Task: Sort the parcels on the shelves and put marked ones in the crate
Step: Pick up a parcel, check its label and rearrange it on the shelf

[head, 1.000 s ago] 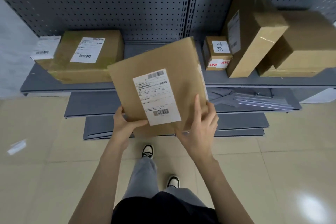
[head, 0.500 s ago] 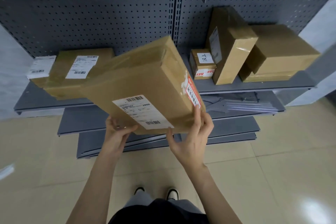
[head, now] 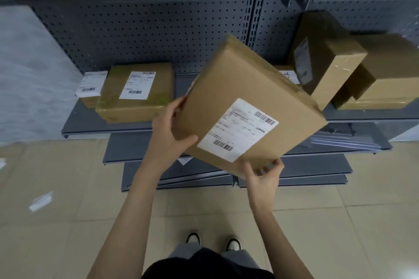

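I hold a flat brown cardboard parcel (head: pixel 238 106) tilted in front of the grey metal shelf (head: pixel 140 125), clear of its surface, its white shipping label with barcodes (head: pixel 238 130) facing me. My left hand (head: pixel 169 129) grasps the parcel's left edge, thumb curled over the front face and fingers behind. My right hand (head: pixel 264 176) grips its lowest corner, with fingertips (head: pixel 275 163) wrapped up over the edge.

On the shelf to the left lies a squat brown box wrapped in glossy tape (head: pixel 136 92), carrying a white label; just beside it on the left sits a smaller box with a white label on top (head: pixel 90 88). On the right part of the shelf a tall brown carton (head: pixel 326 56) leans tilted against a wide brown carton (head: pixel 390 75). A small box with a white handwritten label (head: pixel 289 72) shows only partly behind the held parcel.

Behind the boxes stands a grey perforated back panel (head: pixel 158 31). Lower grey shelf boards (head: pixel 317 165) lie stacked near the beige tiled floor (head: pixel 68 222). My two black-and-white shoes (head: pixel 192 238) appear at the bottom of the head view. No crate is in view.
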`<state>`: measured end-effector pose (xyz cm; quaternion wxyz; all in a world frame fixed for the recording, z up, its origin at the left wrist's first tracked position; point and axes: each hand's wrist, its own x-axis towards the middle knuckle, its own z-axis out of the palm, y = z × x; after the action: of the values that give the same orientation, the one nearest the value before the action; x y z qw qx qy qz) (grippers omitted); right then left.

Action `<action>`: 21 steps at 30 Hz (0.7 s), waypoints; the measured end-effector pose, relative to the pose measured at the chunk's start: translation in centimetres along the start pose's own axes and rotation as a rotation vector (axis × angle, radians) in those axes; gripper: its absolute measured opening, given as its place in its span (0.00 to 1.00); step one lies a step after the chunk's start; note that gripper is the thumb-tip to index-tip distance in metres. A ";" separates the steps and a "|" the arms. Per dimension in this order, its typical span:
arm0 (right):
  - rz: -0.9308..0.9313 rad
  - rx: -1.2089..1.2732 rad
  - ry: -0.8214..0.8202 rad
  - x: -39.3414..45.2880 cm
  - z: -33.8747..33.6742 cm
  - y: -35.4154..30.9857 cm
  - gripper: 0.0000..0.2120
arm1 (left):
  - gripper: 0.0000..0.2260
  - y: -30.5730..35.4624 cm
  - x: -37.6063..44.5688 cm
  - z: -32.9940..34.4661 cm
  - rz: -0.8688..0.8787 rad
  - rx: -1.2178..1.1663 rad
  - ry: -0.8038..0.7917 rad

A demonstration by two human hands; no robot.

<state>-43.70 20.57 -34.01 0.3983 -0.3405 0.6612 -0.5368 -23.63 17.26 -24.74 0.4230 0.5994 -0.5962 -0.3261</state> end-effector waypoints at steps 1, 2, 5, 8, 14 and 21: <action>0.056 0.032 -0.016 0.0 0.1 -0.1 0.39 | 0.37 0.6 0.1 0.0 0.040 0.074 -0.017; 0.102 0.052 -0.029 0.0 0.2 -0.1 0.39 | 0.38 1.1 0.3 0.1 0.066 0.132 -0.020; 0.189 0.073 -0.056 0.4 0.7 0.0 0.41 | 0.38 2.6 0.5 0.3 0.131 0.291 0.012; 0.238 0.102 -0.093 0.8 1.1 0.0 0.39 | 0.37 2.7 0.7 0.0 0.132 0.348 0.036; 0.241 0.076 -0.090 2.4 1.9 -1.3 0.28 | 0.38 0.3 1.6 -2.5 -0.157 0.068 0.019; 0.129 -0.047 -0.187 5.4 2.4 -6.8 0.31 | 0.33 -1.3 3.5 -5.1 -0.453 -0.261 0.063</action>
<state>-43.83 13.42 -28.53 0.4839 -0.3553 0.6541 -0.4602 -18.24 14.31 -23.30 0.4312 0.6678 -0.3865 -0.4678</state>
